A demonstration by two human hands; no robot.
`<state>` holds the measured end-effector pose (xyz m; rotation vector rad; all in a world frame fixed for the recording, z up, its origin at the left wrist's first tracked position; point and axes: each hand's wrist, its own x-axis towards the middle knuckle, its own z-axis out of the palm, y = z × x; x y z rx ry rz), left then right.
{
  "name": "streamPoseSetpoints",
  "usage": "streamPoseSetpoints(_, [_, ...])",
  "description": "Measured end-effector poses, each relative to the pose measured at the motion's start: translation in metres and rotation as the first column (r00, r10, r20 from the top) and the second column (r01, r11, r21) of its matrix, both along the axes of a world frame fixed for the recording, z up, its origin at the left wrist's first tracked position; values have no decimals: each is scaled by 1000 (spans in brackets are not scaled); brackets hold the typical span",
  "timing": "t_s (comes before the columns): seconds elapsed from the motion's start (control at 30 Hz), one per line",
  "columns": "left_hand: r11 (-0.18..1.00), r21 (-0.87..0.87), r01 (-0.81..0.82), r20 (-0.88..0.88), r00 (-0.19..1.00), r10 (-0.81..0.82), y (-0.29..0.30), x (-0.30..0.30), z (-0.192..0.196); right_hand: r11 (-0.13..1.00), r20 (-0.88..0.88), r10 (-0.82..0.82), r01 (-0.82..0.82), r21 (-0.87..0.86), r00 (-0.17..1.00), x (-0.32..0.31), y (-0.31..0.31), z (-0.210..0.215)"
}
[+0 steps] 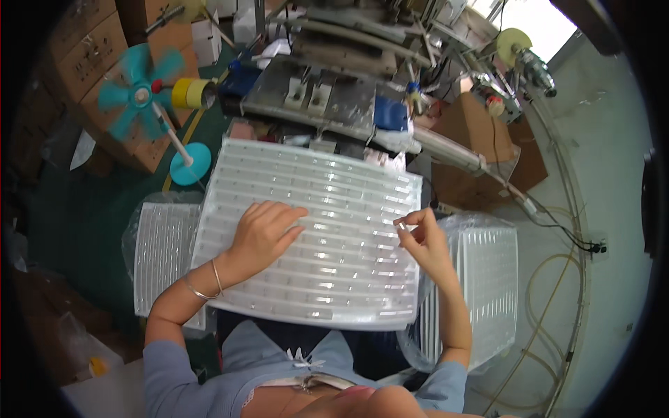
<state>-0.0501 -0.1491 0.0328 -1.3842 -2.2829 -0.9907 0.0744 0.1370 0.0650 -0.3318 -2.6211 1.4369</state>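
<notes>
A large white ribbed plastic tray (313,167) lies across my lap, its long rows running from side to side. Small shiny pieces show in the rows on its right half. Over the left-centre of the tray is my left hand (263,233), thumb and forefinger apart with nothing visible between them; the other fingers are slightly curled. At the tray's right edge my right hand (426,244) is closed in a pinch. Between its thumb and forefinger is a small shiny metallic piece (403,226), too small to name more exactly.
Stacked white trays (488,285) in clear plastic stand at right, and another wrapped tray (164,258) at left. A turquoise fan (142,96) turns at far left near cardboard boxes (90,56). Ahead is a metal workbench (268,97) with fixtures. A hose (540,306) hangs along the right wall.
</notes>
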Motion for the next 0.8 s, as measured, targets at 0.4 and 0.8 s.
streamPoseSetpoints(0.4, [941,109,-321,-406,849,337,142,-166,44,987,-477,-31,101,123,878,-116,1,10])
streamPoseSetpoints(0.8, [888,343,-305,211,947,244,6,-120,32,694,-693,105,447,565,714,-249,-11,15])
